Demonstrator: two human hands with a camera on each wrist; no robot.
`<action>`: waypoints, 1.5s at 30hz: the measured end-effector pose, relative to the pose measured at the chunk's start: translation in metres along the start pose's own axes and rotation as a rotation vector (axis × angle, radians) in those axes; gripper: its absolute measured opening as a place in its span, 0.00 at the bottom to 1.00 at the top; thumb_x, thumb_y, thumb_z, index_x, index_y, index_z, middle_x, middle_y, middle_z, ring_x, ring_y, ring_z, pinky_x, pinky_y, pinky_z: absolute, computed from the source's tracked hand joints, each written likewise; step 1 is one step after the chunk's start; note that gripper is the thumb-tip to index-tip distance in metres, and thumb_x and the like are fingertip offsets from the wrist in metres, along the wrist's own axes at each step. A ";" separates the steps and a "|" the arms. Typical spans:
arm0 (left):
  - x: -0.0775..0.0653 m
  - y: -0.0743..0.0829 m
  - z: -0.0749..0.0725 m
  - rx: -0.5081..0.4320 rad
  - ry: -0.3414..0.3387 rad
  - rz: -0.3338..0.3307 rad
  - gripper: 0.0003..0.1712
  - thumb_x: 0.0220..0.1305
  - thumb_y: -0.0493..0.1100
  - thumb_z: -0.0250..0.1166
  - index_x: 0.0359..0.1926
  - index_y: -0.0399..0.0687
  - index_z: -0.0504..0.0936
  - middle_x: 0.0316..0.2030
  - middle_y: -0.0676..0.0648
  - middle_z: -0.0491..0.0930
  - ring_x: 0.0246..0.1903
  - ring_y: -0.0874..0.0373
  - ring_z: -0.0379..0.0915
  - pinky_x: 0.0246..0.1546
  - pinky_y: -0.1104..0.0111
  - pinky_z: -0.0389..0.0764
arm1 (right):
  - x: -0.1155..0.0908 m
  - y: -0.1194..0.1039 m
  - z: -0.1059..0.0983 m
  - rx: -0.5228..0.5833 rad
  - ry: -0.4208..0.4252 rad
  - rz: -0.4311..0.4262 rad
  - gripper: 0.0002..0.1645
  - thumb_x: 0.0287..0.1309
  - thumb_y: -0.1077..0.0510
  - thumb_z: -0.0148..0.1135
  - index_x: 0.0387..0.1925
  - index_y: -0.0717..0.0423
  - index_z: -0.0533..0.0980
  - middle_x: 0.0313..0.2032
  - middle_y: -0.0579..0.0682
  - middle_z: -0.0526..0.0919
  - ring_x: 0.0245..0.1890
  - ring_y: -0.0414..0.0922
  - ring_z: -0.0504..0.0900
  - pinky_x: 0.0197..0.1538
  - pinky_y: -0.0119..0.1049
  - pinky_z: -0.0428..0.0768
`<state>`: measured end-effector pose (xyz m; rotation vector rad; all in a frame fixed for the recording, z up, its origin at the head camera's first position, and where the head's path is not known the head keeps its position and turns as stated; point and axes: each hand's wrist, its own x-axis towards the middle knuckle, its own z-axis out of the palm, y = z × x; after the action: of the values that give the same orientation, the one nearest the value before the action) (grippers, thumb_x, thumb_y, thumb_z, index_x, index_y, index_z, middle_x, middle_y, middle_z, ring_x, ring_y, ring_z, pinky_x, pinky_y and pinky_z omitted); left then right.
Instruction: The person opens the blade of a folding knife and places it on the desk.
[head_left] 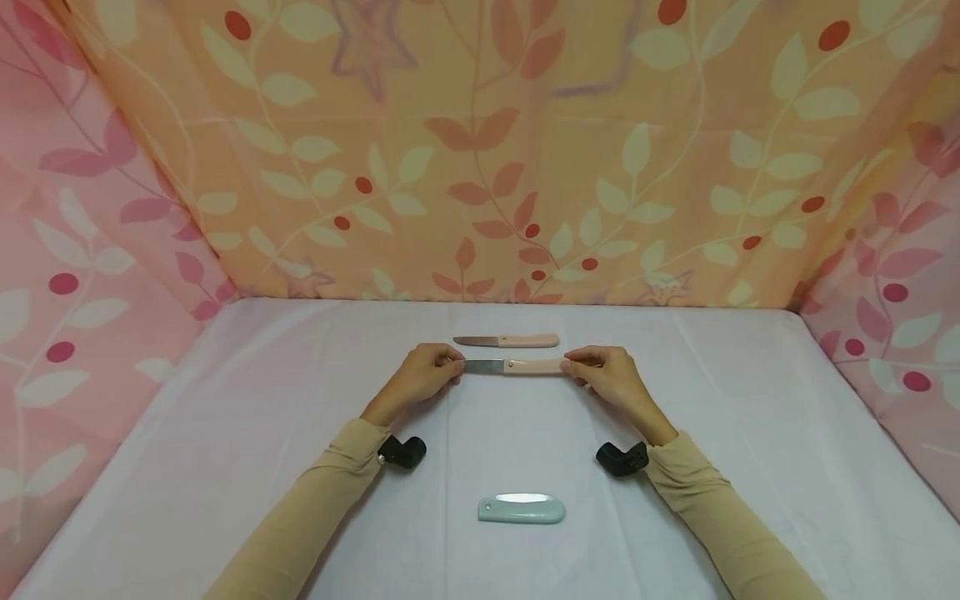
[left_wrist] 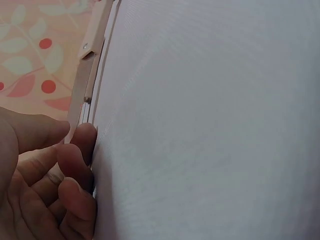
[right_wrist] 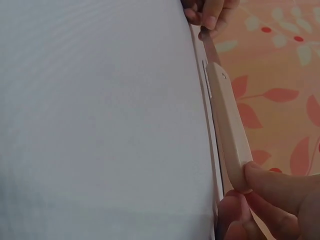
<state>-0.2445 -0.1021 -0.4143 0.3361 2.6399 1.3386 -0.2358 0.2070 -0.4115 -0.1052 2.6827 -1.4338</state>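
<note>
Between the two hands a folding knife with a beige handle (head_left: 534, 367) is stretched out level, its grey blade (head_left: 484, 367) unfolded to the left. The left hand (head_left: 427, 373) pinches the blade's tip between thumb and fingers. At the other end, the right hand (head_left: 606, 375) pinches the butt of the handle, which the right wrist view shows close up (right_wrist: 232, 130). Just beyond lies a second beige-handled knife (head_left: 528, 341) on the table, blade out and also pointing left. Nearer the body rests a pale green folding knife (head_left: 521, 509), its blade folded into the handle.
A white cloth covers the table (head_left: 300, 500). An orange leaf-patterned curtain (head_left: 480, 167) hangs along the back edge, with pink patterned cloth (head_left: 90, 292) at the sides. Each wrist carries a black camera (head_left: 405, 452).
</note>
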 end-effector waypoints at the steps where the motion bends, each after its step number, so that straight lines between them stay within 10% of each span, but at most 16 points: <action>1: 0.000 0.000 0.000 0.003 -0.001 0.001 0.11 0.70 0.41 0.60 0.46 0.38 0.83 0.25 0.48 0.82 0.23 0.63 0.71 0.28 0.72 0.70 | 0.000 0.000 0.000 -0.008 -0.002 0.005 0.23 0.63 0.49 0.66 0.52 0.62 0.81 0.37 0.58 0.88 0.31 0.39 0.81 0.30 0.30 0.79; 45: -0.025 0.023 0.005 -0.019 -0.063 0.039 0.13 0.69 0.40 0.61 0.50 0.39 0.82 0.31 0.45 0.84 0.24 0.60 0.72 0.24 0.72 0.73 | -0.034 -0.012 -0.010 -0.068 -0.041 -0.091 0.24 0.62 0.50 0.67 0.53 0.61 0.80 0.45 0.58 0.87 0.37 0.46 0.87 0.36 0.31 0.81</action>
<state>-0.2163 -0.0920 -0.3978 0.4219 2.5804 1.3407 -0.2033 0.2122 -0.3947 -0.2622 2.7270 -1.3483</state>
